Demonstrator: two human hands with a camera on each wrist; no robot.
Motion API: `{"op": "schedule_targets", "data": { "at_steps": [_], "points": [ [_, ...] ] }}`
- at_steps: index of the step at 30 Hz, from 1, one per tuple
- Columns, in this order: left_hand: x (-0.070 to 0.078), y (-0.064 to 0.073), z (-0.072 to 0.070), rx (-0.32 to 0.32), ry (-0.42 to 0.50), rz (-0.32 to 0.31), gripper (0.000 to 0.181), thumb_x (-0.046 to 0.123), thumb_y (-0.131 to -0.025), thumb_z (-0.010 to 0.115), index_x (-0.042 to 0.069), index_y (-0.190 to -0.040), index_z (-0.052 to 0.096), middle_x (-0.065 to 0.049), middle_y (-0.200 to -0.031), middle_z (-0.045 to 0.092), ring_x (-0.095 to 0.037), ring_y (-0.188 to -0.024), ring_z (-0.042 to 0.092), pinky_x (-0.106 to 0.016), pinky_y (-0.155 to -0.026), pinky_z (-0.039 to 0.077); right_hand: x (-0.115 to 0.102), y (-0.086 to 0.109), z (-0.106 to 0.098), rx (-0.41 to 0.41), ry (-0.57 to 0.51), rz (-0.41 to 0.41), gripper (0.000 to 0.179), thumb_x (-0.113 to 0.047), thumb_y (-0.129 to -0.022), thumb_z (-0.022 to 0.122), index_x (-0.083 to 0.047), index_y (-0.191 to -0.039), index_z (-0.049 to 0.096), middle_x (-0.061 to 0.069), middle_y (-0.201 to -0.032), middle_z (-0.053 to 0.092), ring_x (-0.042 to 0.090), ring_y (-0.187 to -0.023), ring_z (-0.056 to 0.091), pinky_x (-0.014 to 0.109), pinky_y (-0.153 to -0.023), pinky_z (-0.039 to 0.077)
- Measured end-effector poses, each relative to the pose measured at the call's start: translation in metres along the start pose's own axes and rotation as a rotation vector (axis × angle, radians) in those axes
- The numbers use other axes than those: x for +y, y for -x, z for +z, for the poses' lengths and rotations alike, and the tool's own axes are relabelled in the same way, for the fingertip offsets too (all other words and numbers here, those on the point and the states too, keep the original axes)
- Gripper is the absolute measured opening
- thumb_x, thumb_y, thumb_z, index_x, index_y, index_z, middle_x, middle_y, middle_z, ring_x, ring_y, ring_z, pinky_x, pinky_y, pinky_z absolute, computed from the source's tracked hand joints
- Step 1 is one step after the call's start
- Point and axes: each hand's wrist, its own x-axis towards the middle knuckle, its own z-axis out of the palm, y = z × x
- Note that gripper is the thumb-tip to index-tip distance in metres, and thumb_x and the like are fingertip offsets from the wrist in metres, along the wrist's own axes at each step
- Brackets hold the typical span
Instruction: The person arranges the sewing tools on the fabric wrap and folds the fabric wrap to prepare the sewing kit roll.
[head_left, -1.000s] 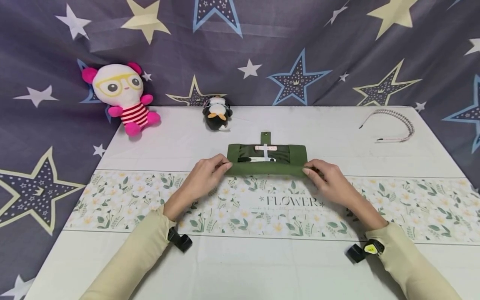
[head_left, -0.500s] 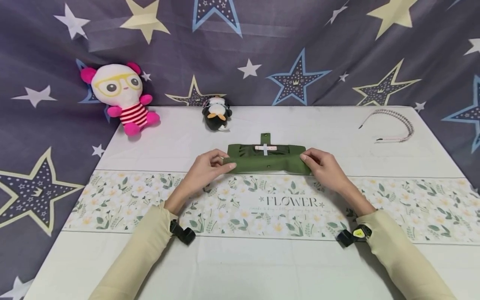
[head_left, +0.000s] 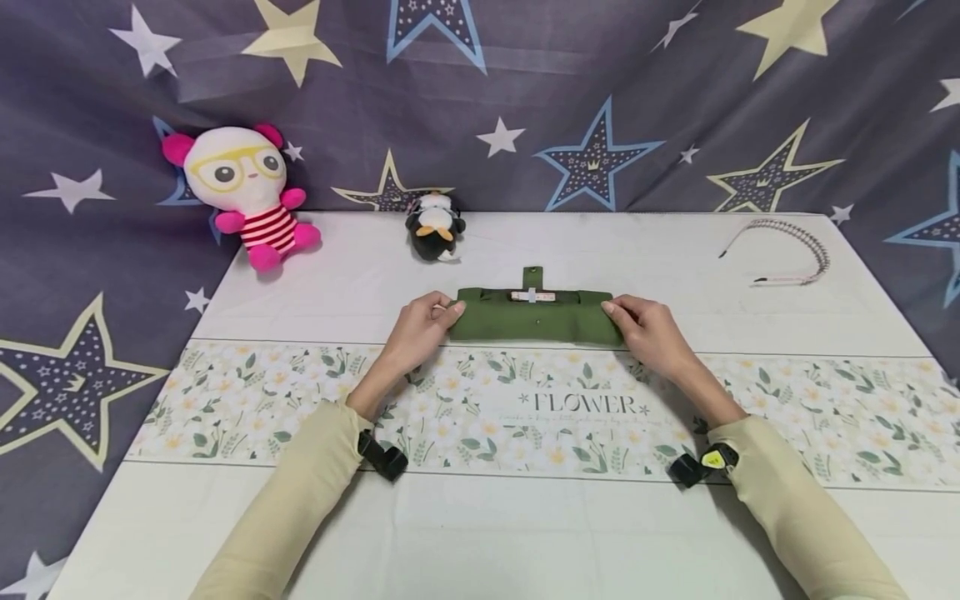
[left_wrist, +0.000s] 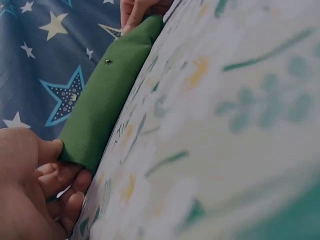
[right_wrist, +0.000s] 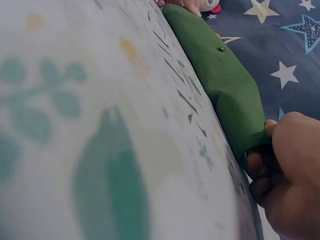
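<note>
A green fabric roll-up pouch (head_left: 537,323) lies across the floral band of the table, its near part folded over toward the back. A small snap stud shows on the folded face, and a strap (head_left: 532,277) with a snap sticks out at the far side. Just past the fold, a pale pink item (head_left: 533,297) sits under a whitish band. My left hand (head_left: 422,332) pinches the pouch's left end between thumb and fingers. At the other end, my right hand (head_left: 651,333) pinches the right edge, thumb on top. Whatever the fold covers is hidden.
Toward the back stand a pink-and-white plush toy (head_left: 243,196) on the left and a penguin plush (head_left: 435,229) nearer the middle. A headband (head_left: 810,250) lies at the back right. A star-patterned cloth (head_left: 495,100) hangs behind the table.
Both hands have folded the pouch's near part farther toward the back. It now covers the black-and-white item that showed inside, and the snap stud has come into view.
</note>
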Motion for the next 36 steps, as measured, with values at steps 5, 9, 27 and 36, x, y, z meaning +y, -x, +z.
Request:
{"op": "schedule_targets", "data": {
  "at_steps": [5,9,27,36],
  "points": [
    [0.003,-0.005,0.002,0.015,-0.041,-0.044,0.032,0.03,-0.11,0.054,0.0,-0.108,0.066,0.0,-0.06,0.047,-0.015,-0.051,0.034,-0.033,-0.052,0.033,0.003,-0.004,0.003,0.019,0.035,-0.034,0.024,-0.015,-0.11,0.053,0.002,-0.104,0.069,0.002,-0.065,0.047,0.015,-0.054,0.037,0.032,-0.054,0.034],
    [0.004,-0.008,0.002,0.031,-0.088,-0.077,0.034,0.031,-0.11,0.054,0.0,-0.108,0.067,-0.005,-0.068,0.057,-0.017,-0.055,0.042,-0.034,-0.055,0.036,0.005,-0.006,0.005,0.031,0.077,-0.042,0.023,-0.017,-0.11,0.055,0.001,-0.103,0.067,0.002,-0.067,0.048,0.015,-0.054,0.039,0.032,-0.054,0.035],
    [0.01,-0.013,0.002,0.008,-0.101,-0.136,0.036,0.034,-0.109,0.055,0.001,-0.108,0.069,-0.008,-0.083,0.066,-0.02,-0.063,0.049,-0.036,-0.062,0.04,0.004,-0.006,0.005,0.044,0.1,0.051,0.025,-0.021,-0.109,0.056,0.0,-0.1,0.065,0.005,-0.07,0.052,0.021,-0.059,0.045,0.036,-0.056,0.036],
    [0.01,-0.014,0.002,0.027,-0.091,-0.162,0.036,0.034,-0.107,0.058,-0.001,-0.109,0.071,-0.012,-0.088,0.07,-0.022,-0.069,0.056,-0.035,-0.066,0.044,-0.001,-0.008,0.002,0.003,0.095,0.095,0.029,-0.024,-0.11,0.054,0.001,-0.104,0.065,0.007,-0.073,0.053,0.022,-0.061,0.045,0.038,-0.059,0.038]
  ]
}}
